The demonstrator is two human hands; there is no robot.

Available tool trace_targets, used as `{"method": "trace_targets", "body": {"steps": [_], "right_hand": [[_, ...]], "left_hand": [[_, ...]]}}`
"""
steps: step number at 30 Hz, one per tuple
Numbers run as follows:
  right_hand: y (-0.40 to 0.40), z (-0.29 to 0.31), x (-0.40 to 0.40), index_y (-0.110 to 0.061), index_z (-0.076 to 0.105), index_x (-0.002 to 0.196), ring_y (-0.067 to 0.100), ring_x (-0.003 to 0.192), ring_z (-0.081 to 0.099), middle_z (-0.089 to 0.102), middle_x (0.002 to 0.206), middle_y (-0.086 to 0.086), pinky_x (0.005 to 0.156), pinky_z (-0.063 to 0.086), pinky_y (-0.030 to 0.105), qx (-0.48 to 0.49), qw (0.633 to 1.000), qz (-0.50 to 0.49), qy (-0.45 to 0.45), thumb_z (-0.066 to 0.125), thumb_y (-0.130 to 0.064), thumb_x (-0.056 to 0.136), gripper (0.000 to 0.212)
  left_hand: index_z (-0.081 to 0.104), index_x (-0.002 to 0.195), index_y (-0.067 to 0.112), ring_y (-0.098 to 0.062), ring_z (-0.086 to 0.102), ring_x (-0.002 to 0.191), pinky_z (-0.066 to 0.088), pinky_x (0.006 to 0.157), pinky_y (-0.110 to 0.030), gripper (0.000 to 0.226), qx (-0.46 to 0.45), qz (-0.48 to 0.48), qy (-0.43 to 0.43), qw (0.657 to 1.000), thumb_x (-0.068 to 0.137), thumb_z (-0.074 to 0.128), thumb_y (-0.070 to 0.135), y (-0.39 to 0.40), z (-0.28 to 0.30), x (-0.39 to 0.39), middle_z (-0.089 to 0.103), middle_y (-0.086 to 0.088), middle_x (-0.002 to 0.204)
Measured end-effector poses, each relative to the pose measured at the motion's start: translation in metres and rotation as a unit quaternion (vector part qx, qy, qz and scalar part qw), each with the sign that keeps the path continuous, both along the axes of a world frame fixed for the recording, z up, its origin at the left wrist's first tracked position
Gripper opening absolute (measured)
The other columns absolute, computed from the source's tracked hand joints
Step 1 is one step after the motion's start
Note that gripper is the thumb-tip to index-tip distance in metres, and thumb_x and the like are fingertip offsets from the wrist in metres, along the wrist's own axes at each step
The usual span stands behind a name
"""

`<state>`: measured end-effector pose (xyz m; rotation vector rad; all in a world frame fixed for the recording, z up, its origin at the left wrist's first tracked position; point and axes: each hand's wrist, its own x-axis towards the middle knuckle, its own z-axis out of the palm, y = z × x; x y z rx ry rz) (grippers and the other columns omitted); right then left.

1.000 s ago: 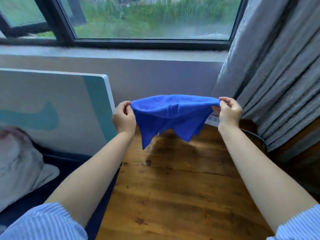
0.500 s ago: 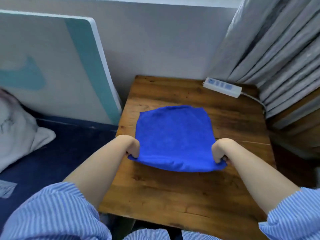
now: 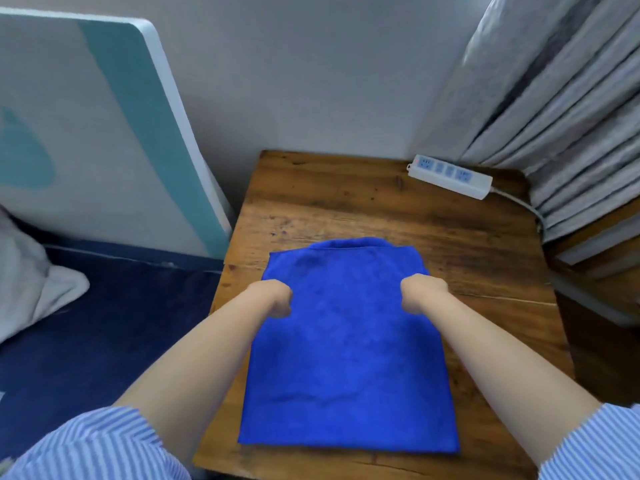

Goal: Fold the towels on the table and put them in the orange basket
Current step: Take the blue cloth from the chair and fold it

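A blue towel [image 3: 346,358] lies flat on the wooden table [image 3: 363,209], its near edge by the table's front. Further in, the left hand [image 3: 273,297] and right hand [image 3: 420,292] each pinch a side edge with curled fingers. A white power strip [image 3: 450,176] lies at the far right corner

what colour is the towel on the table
Solid bright blue, no pattern; the towel shows best in the head view, the only one.
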<state>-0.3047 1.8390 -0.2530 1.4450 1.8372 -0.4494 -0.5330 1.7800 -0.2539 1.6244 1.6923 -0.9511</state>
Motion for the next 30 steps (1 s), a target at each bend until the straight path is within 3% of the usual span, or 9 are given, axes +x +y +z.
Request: {"method": "trace_targets", "body": {"steps": [3,7,12,15,19,21,24,26,30], "right_hand": [[0.024,-0.014,-0.006,-0.01,0.056,0.108,0.024,0.111,0.052,0.055,0.118,0.006,0.074,0.039,0.029,0.078,0.995,-0.012,0.06,0.039,-0.006,0.087,0.027],[0.052,-0.039,-0.008,-0.008,0.046,0.121,0.027,0.121,0.04,0.047,0.127,0.011,0.09,0.041,0.035,0.147,0.981,0.007,0.129,0.038,-0.002,0.087,0.036],[0.074,-0.078,-0.006,-0.016,0.037,0.133,0.022,0.127,0.036,0.046,0.133,0.003,0.11,0.024,0.039,0.188,0.969,0.064,0.147,0.041,-0.008,0.087,0.047],[0.08,-0.082,-0.003,-0.016,0.048,0.121,0.024,0.114,0.047,0.056,0.118,0.004,0.102,0.031,0.035,0.22,0.96,0.08,0.155,0.043,-0.011,0.085,0.037],[0.084,-0.075,-0.001,-0.013,0.057,0.106,0.027,0.108,0.049,0.05,0.1,0.006,0.071,0.037,0.029,0.169,0.969,0.067,0.17,0.044,-0.009,0.084,0.026],[0.086,-0.072,0.002,-0.013,0.061,0.1,0.025,0.111,0.045,0.045,0.099,0.005,0.073,0.04,0.028,0.138,0.969,0.068,0.194,0.047,-0.011,0.083,0.022],[0.094,-0.067,0.001,-0.015,0.061,0.077,0.021,0.128,0.034,0.044,0.133,0.008,0.098,0.035,0.027,0.083,0.953,0.05,0.286,0.054,-0.011,0.079,0.008],[0.101,-0.065,-0.005,-0.021,0.047,0.06,0.021,0.13,0.033,0.04,0.139,0.008,0.099,0.03,0.024,0.033,0.947,0.018,0.318,0.057,-0.009,0.078,0.024],[0.104,-0.066,-0.015,-0.027,0.034,0.054,0.019,0.087,0.045,0.049,0.088,0.002,0.07,0.03,0.023,0.02,0.947,0.039,0.318,0.055,-0.006,0.075,0.036]], "left_hand": [[0.045,0.127,0.012,-0.026,0.045,0.121,0.043,0.09,-0.034,0.035,0.096,0.037,-0.012,0.995,0.094,0.036,0.021,0.03,-0.014,0.001,0.045,-0.009,0.132],[0.045,0.122,0.007,-0.03,0.042,0.121,0.041,0.094,-0.041,0.032,0.225,0.111,-0.036,0.967,0.092,0.036,0.014,0.06,-0.037,-0.001,0.045,-0.013,0.129],[0.05,0.115,0.014,-0.026,0.044,0.12,0.026,0.105,-0.046,0.029,0.187,0.084,-0.033,0.978,0.087,0.043,0.014,0.08,-0.069,-0.015,0.054,-0.007,0.124],[0.052,0.109,0.015,-0.026,0.049,0.113,0.036,0.094,-0.037,0.023,0.253,0.055,-0.046,0.965,0.087,0.049,0.021,0.081,-0.068,-0.024,0.058,-0.006,0.117],[0.058,0.103,0.014,-0.023,0.052,0.104,0.039,0.079,-0.03,0.017,0.262,0.005,-0.127,0.957,0.09,0.05,0.023,0.074,-0.053,-0.032,0.058,-0.004,0.104],[0.061,0.107,0.015,-0.021,0.052,0.101,0.034,0.073,-0.024,0.019,0.232,-0.003,-0.203,0.951,0.092,0.05,0.02,0.07,-0.048,-0.034,0.049,0.001,0.093],[0.062,0.11,0.019,-0.017,0.051,0.098,0.028,0.068,-0.016,0.022,0.253,0.016,-0.27,0.929,0.093,0.048,0.018,0.074,-0.043,-0.035,0.043,0.007,0.09],[0.061,0.11,0.018,-0.017,0.051,0.101,0.034,0.075,-0.018,0.022,0.265,0.038,-0.281,0.922,0.094,0.046,0.016,0.081,-0.043,-0.032,0.048,0.004,0.096],[0.059,0.108,0.01,-0.024,0.051,0.108,0.042,0.088,-0.032,0.023,0.264,0.066,-0.232,0.934,0.094,0.041,0.015,0.094,-0.055,-0.017,0.053,-0.007,0.114]]}}
